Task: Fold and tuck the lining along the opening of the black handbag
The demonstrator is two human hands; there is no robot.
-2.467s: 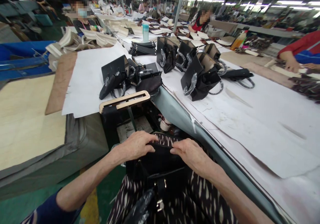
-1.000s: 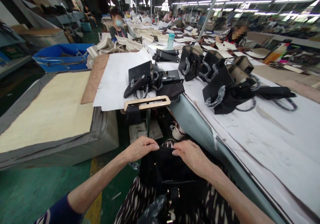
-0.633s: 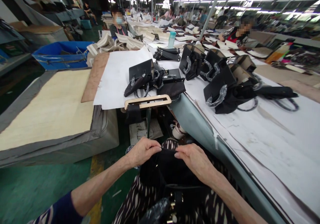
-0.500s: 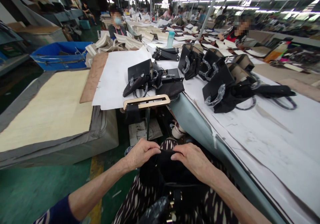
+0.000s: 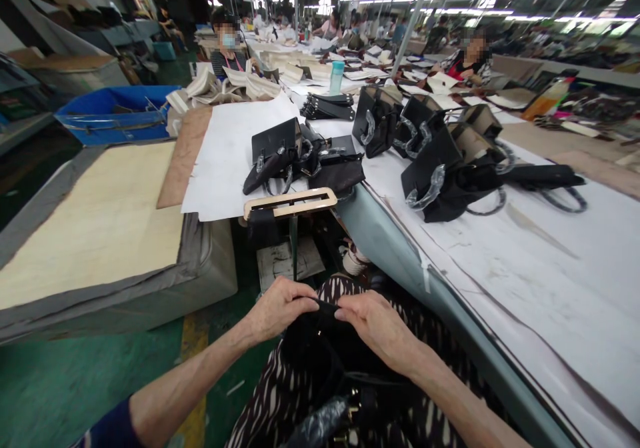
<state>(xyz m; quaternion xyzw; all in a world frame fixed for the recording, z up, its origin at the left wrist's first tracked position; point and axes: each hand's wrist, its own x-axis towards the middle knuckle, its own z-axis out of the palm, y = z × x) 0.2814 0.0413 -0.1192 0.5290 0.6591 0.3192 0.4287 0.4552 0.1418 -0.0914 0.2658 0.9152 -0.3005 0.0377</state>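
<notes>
A black handbag (image 5: pixel 345 348) lies across my lap on patterned trousers, its far edge raised between my hands. My left hand (image 5: pixel 285 307) pinches that edge between thumb and fingers. Close by on the right, my right hand (image 5: pixel 373 318) grips the same edge in a pinch. Nearer my body, a plastic-wrapped handle (image 5: pixel 320 421) and gold-coloured metal fittings show on the bag. Beyond my knees stands a narrow wooden frame (image 5: pixel 290 203) on a post, with a black cloth (image 5: pixel 263 227) hanging from its left end.
Black handbags with wrapped handles stand on the white-covered table (image 5: pixel 540 281) at right. More bags (image 5: pixel 273 158) lie on the white sheet ahead. A blue tub (image 5: pixel 117 115) and a padded bench (image 5: pixel 100 221) are at left. Two people sit farther back.
My hands have drawn slightly closer together along the bag's edge, the right one shifting left. The bag's fittings have shifted a little, and the view has turned slightly.
</notes>
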